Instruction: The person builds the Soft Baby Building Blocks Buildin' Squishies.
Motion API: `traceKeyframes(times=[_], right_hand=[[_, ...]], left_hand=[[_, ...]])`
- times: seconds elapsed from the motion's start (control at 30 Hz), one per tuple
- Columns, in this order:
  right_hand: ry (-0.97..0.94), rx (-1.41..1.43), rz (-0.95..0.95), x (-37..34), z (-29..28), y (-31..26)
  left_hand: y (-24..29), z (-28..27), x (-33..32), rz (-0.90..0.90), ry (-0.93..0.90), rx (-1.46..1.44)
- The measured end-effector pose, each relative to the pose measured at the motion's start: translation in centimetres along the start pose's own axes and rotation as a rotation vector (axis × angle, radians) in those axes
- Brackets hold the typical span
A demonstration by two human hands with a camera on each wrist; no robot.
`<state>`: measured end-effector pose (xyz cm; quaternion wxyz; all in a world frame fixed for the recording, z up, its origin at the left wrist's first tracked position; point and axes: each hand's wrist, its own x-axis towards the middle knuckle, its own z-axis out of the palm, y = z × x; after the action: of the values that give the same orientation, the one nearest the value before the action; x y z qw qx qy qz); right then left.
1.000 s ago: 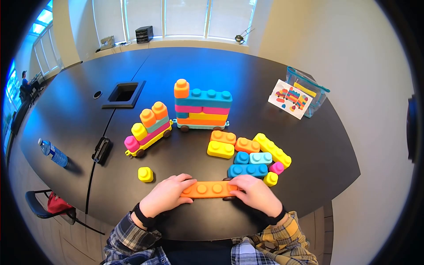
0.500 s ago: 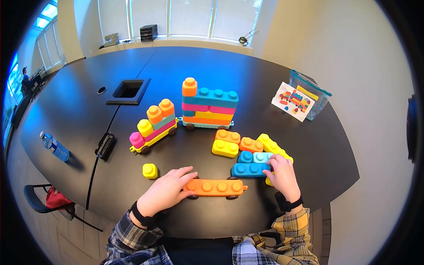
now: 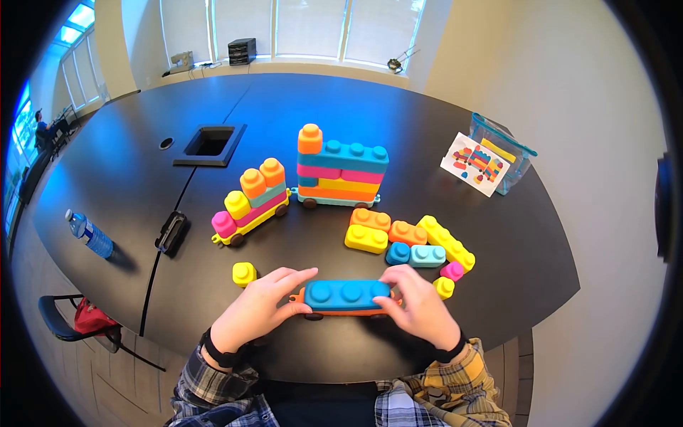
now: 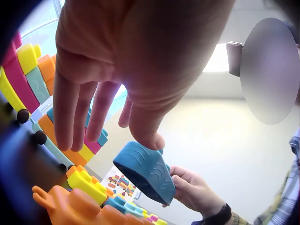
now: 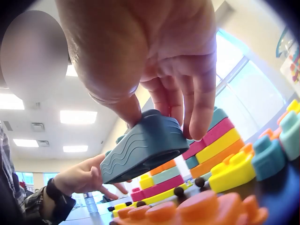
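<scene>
A long blue brick (image 3: 348, 294) is pinched at its right end by my right hand (image 3: 421, 306). It is held over the orange wheeled base (image 3: 344, 313), and both wrist views show its hollow underside tilted above the studs. My left hand (image 3: 260, 306) is at the left end, fingers spread and extended. In the left wrist view its thumb is close to the blue brick (image 4: 145, 171); whether they touch I cannot tell. The right wrist view shows the right thumb and fingers gripping the blue brick (image 5: 147, 145).
A yellow block (image 3: 244, 274) lies beyond my left hand. Loose bricks, including a yellow one (image 3: 366, 238), lie at the right. Two built wagons (image 3: 341, 171) stand farther back. A picture card (image 3: 475, 164) leans by a clear bag. A bottle (image 3: 91, 235) is at the left.
My right hand has brought the long blue brick from the loose bricks leftward over the orange base. Earlier, both hands were on the base; my left hand has stayed near its left end.
</scene>
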<state>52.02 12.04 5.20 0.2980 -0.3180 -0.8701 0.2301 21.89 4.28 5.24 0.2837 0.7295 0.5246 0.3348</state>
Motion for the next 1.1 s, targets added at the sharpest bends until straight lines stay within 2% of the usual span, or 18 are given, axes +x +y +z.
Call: traceKeyframes(times=[0.27, 0.43, 0.63, 0.8, 1.1], right_hand=[[-0.069, -0.049, 0.024, 0.0, 2.2, 0.2], [-0.059, -0.040, 0.029, -0.3, 2.3, 0.2], [-0.016, -0.027, 0.000, -0.2, 3.0, 1.0], [-0.061, 0.016, 0.086, -0.4, 3.0, 1.1], [-0.104, -0.049, 0.060, -0.3, 3.0, 1.0]], left_hand=[[-1.0, 1.1, -0.3, -0.043, -0.057, -0.001], [-1.3, 1.6, -0.1, 0.022, -0.034, 0.044], [-1.3, 1.9, 0.1, -0.005, -0.020, 0.027], [-1.8, 2.4, 0.3, 0.013, 0.020, 0.033], [-2.2, 2.6, 0.2, -0.001, -0.021, 0.099]])
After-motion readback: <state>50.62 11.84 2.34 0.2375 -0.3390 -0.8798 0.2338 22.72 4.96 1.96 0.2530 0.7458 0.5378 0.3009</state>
